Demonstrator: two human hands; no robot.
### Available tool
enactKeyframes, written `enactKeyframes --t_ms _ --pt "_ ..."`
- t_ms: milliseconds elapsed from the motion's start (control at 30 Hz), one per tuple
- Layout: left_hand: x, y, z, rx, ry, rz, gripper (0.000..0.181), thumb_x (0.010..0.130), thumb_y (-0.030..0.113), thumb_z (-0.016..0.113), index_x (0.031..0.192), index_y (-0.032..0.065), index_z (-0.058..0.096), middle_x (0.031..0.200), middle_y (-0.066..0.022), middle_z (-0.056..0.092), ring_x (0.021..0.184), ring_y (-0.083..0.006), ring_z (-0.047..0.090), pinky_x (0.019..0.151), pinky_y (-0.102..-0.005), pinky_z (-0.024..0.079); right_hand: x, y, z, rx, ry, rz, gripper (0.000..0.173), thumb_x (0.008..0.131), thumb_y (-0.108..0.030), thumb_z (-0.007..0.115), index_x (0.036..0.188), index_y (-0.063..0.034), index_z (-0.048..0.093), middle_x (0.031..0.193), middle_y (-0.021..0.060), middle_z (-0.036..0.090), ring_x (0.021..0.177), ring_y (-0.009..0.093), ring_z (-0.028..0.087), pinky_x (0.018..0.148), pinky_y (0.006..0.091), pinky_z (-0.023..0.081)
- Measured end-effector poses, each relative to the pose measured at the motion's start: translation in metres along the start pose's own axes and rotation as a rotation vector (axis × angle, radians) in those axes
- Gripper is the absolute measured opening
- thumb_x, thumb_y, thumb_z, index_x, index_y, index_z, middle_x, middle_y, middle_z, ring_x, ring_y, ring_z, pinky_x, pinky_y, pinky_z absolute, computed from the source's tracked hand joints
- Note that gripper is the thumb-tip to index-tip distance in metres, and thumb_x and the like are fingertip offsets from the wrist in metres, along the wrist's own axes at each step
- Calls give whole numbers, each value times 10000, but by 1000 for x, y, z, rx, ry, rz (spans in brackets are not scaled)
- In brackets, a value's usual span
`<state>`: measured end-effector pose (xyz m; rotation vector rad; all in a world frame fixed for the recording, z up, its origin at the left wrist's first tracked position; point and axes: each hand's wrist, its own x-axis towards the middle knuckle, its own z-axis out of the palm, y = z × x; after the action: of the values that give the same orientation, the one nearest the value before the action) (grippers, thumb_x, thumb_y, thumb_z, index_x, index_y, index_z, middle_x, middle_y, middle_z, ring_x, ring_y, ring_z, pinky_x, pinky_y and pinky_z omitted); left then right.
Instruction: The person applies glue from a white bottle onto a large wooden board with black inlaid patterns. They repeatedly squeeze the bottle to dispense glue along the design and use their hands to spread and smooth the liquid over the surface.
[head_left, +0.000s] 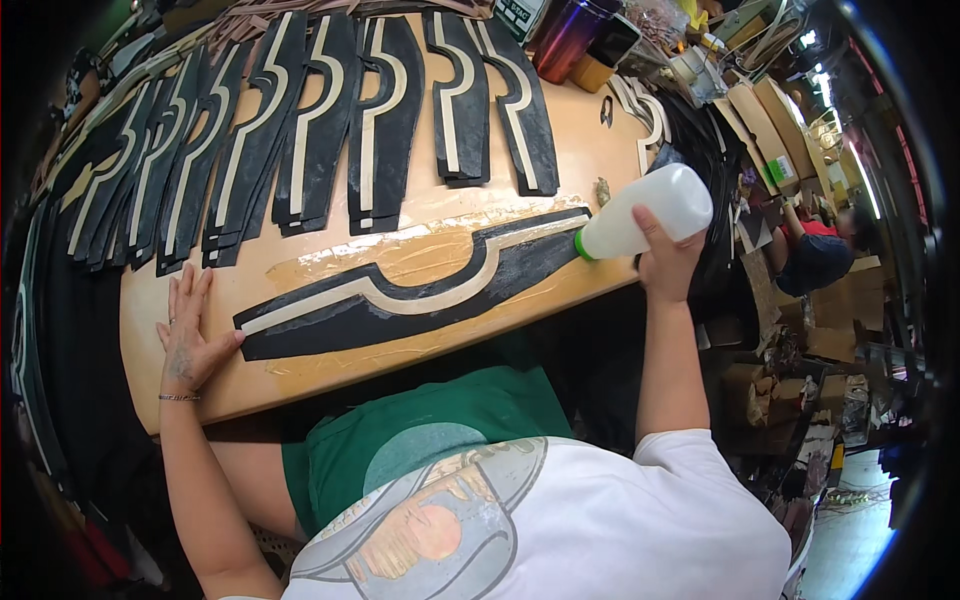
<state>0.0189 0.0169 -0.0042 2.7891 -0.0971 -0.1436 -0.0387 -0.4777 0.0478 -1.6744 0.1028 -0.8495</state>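
A black shaped panel (322, 327) with a cream curved strip (420, 303) along it lies lengthwise near the front edge of the tan table (450, 352). My left hand (191, 337) rests at the panel's left end, its thumb touching the strip's tip and its fingers spread on the table. In my right hand (671, 259) is a translucent white squeeze bottle (652, 206), tilted with its green cap (583, 245) down at the panel's right end. The cap hides the nozzle. Wet-looking whitish smears show on the black surface beside the strip.
Several stacks of similar black panels (386, 127) line the table's far side. A purple-red tumbler (566, 45), a phone-like dark object (611, 41) and small thread snips (606, 110) are at the back right. Cardboard boxes (765, 135) and a seated person (814, 251) are farther right.
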Motion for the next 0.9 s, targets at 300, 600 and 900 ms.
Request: enactKeyframes --t_ms 300,600,900 --pt "-1 -1 0 2 9 -4 869 522 342 706 1300 234 333 1417 -6 168 1316 -252 73 923 -667 29 6 4 14 -41 -15 -57 547 618 15 726 1062 -23 408 963 73 527 837 149 543 738 260 466" --pt "-3 -1 -1 -2 5 -15 866 521 329 704 1298 221 338 1417 -15 168 1316 -253 74 923 -665 30 26 8 30 84 1 -33 652 548 -63 790 1086 -14 424 982 80 542 861 181 550 790 315 453" --pt "-4 3 -5 34 -31 -34 845 555 271 674 1313 218 304 1425 -26 134 1319 -247 57 932 -658 39 28 10 28 -22 -35 -87 592 588 -70 770 1064 -23 422 957 81 539 861 163 540 754 289 459"
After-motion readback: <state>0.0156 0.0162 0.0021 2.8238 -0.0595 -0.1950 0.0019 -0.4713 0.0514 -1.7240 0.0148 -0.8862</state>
